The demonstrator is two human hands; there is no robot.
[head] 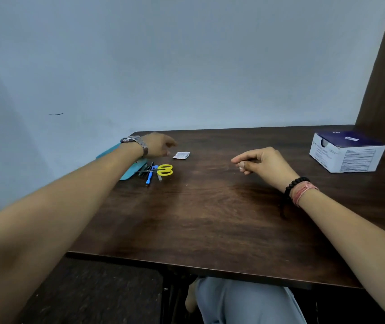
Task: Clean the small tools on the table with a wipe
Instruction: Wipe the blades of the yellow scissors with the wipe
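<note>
1. I judge this to be the opening step: getting the wipe. No tool is in either hand, and the sachet (181, 155), small, white and seemingly sealed, lies flat on the desk (210, 218).
2. My left hand (157, 146) hovers just left of the sachet, near it but not touching. Its fingers hang loosely curled and hold nothing.
3. My right hand (260, 161) is well to the right of the sachet, raised a little over the desk. Its fingers are curled with the thumb close to the fingertips. I cannot tell whether they pinch something tiny; I see nothing in them.
4. The tools (155, 171) sit in a heap just nearer me than the sachet and slightly left of it: yellow-handled scissors (165, 170), a blue-handled pick and some dark metal pieces, partly on a teal case (132, 170).
5. A box (347, 152) stands far right of the sachet, at the desk's back corner.
6. The next move, as I see it: pinch the sachet by an edge with the left hand, bring the right across, and tear it open.
7. The sachet is thin and flat, so lifting it calls for a fingertip pinch.
</note>
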